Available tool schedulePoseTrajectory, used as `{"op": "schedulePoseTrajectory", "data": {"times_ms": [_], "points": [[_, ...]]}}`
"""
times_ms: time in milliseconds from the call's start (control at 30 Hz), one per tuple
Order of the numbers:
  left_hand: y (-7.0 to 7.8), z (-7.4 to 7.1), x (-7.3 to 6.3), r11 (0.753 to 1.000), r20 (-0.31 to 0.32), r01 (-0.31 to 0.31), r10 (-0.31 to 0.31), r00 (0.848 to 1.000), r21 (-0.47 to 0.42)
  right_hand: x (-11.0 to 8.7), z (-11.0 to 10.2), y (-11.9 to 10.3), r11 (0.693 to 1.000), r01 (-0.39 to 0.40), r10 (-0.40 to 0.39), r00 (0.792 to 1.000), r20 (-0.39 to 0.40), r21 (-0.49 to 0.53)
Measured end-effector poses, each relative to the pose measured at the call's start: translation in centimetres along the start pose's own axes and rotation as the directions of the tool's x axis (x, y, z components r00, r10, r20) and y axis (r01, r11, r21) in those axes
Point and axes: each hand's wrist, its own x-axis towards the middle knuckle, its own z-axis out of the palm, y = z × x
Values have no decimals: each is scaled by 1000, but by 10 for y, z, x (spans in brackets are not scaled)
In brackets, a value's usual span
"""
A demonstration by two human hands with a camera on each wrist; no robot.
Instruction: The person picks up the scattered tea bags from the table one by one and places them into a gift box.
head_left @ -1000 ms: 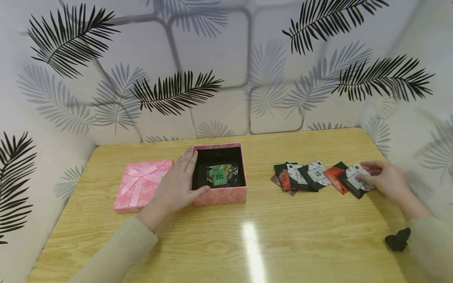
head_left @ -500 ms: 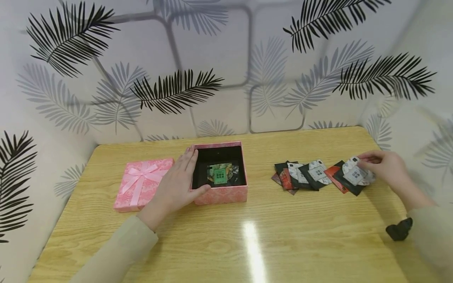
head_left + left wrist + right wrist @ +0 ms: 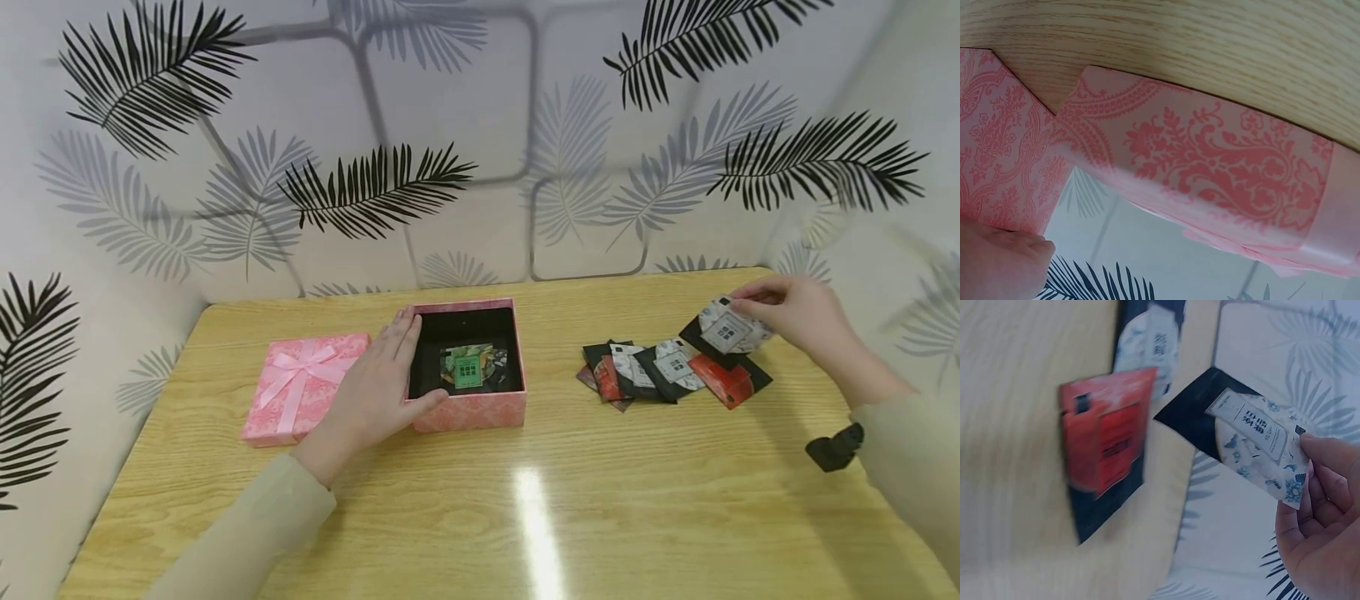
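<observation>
Between thumb and fingers, my right hand (image 3: 806,312) pinches a black-and-white sachet (image 3: 726,331) by its edge, lifted over the right end of the row of sachets. In the right wrist view the sachet (image 3: 1254,434) shows a white label and blue flowers. Just below it on the table lies a red-and-black sachet (image 3: 723,379). My left hand (image 3: 378,375) rests with extended fingers along the left wall of an open pink box (image 3: 472,412). Inside the box's black interior lies a sachet with a green label (image 3: 467,371).
Left of the box lies its pink lid (image 3: 307,379) with a ribbon bow, partly behind my left hand. Several overlapping sachets (image 3: 633,371) lie right of the box on the wooden table (image 3: 450,508). A patterned wall (image 3: 480,142) stands behind. A small black object (image 3: 836,447) is by my right sleeve.
My right hand has lifted the black-and-white sachet off the right end of the row and moved it up and left, uncovering the red-and-black one. My left hand stays on the box.
</observation>
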Motion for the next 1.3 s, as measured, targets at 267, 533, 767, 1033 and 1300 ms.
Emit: {"op": "schedulePoseTrajectory", "data": {"times_ms": [267, 533, 767, 1033, 1300], "points": [[-1, -1, 0, 1000, 13, -6, 5, 1000, 20, 19, 8, -55, 997, 68, -67, 998, -17, 30], [1, -6, 0, 998, 40, -10, 8, 999, 62, 27, 29, -115, 978, 128, -132, 991, 14, 163], [3, -10, 3, 992, 55, -35, 29, 998, 118, 31, 50, -162, 949, 208, -217, 976, 11, 235], [4, -13, 4, 986, 70, -49, 39, 997, 161, 39, 78, -208, 915, 279, -302, 953, 37, 293], [5, -14, 6, 987, 75, -48, 38, 996, 150, 40, 107, -241, 882, 344, -386, 920, 74, 322]]}}
